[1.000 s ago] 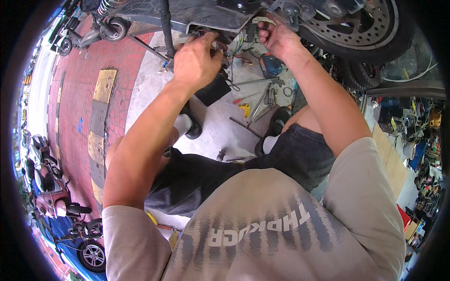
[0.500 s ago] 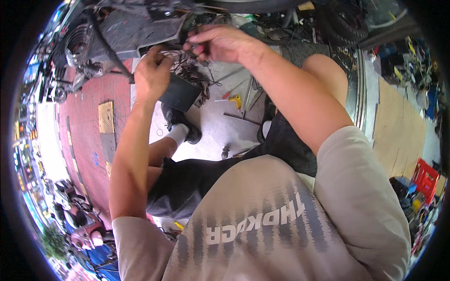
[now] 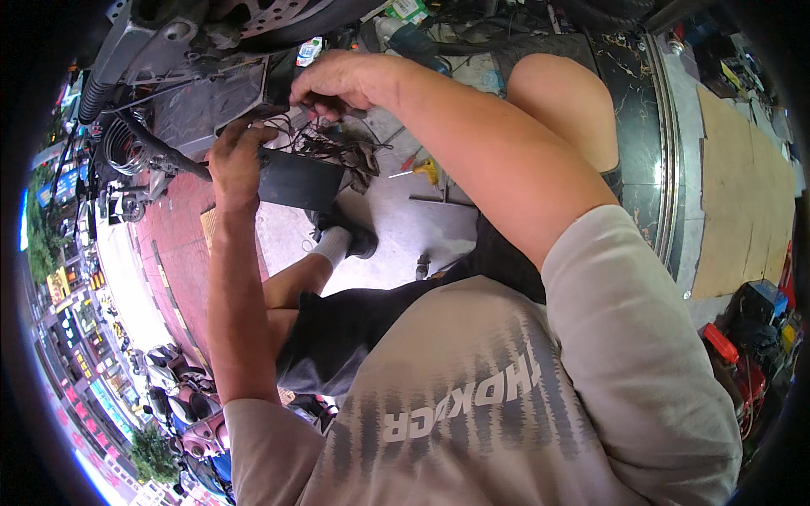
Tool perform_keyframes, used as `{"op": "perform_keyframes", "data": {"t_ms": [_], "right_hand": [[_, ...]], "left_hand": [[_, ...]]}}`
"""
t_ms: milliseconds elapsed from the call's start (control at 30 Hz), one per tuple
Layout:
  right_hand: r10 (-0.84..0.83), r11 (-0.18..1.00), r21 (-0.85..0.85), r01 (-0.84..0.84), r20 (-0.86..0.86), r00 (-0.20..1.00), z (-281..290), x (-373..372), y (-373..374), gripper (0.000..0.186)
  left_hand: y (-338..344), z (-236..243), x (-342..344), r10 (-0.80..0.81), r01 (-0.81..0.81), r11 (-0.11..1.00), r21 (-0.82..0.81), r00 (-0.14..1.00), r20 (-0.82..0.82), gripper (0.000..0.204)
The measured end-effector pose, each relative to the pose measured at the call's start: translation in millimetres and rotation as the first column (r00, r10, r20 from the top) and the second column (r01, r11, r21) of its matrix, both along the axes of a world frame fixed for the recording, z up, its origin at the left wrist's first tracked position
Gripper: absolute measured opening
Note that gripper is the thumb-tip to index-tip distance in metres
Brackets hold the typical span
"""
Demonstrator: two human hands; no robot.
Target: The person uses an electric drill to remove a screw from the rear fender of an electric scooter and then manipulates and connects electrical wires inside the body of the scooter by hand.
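My left hand (image 3: 234,164) is closed at the open end of a dark grey metal housing (image 3: 207,108), fingers curled and the thumb near loose wires. What it grips is hidden. Right beside that hand is a flat black box (image 3: 301,180), close to a tangle of thin dark wires (image 3: 342,148). My right hand (image 3: 337,84) is over the wires, palm down, with bent fingers drawn together. Something small and reddish shows under its fingertips, too little to name.
A wheel with a drilled brake disc (image 3: 274,18) is above the housing. A yellow-handled tool (image 3: 428,171) and a dark metal bar (image 3: 443,201) lie on the pale floor. Cardboard (image 3: 747,190) lies to the right, parked scooters (image 3: 181,392) stand lower left.
The view has shifted, bringing the brake disc into sight. Both hands appear farther left in the picture, staying by the wires and the housing's end.
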State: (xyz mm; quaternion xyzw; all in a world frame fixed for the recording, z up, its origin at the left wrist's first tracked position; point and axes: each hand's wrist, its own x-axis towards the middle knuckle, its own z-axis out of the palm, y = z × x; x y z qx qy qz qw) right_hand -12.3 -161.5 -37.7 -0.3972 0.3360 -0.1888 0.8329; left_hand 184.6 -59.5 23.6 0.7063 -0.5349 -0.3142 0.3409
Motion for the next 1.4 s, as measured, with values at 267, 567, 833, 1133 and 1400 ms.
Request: {"op": "perform_keyframes", "data": {"t_ms": [267, 567, 833, 1133, 1400], "right_hand": [[-0.468, 0.883, 0.123, 0.453, 0.161, 0.869, 11.9, 16.9, 4.6, 0.011], [-0.672, 0.735, 0.165, 0.658, 0.043, 0.739, 15.4, 50.1, 15.9, 0.005], [-0.736, 0.675, 0.057, 0.735, -0.013, 0.677, 10.4, 67.4, 22.8, 0.003], [-0.667, 0.741, 0.145, 0.655, 0.050, 0.744, 9.4, 61.5, 28.2, 0.005], [-0.621, 0.776, 0.178, 0.605, 0.046, 0.783, 10.4, 60.0, 25.2, 0.009]], "left_hand": [[5.4, 3.0, -8.3, -0.022, 0.029, 0.998, -0.060, 0.994, 0.110, 0.033], [6.3, -6.9, -7.2, 0.057, -0.035, 0.994, -0.100, 0.974, 0.221, 0.037], [10.4, -14.2, -15.8, 0.119, -0.031, 0.968, -0.248, 0.929, 0.351, 0.034], [13.6, -22.9, -17.7, 0.194, -0.044, 0.942, -0.332, 0.879, 0.436, 0.032], [12.8, -28.2, -11.7, 0.204, -0.028, 0.929, -0.370, 0.871, 0.447, 0.032]]}}
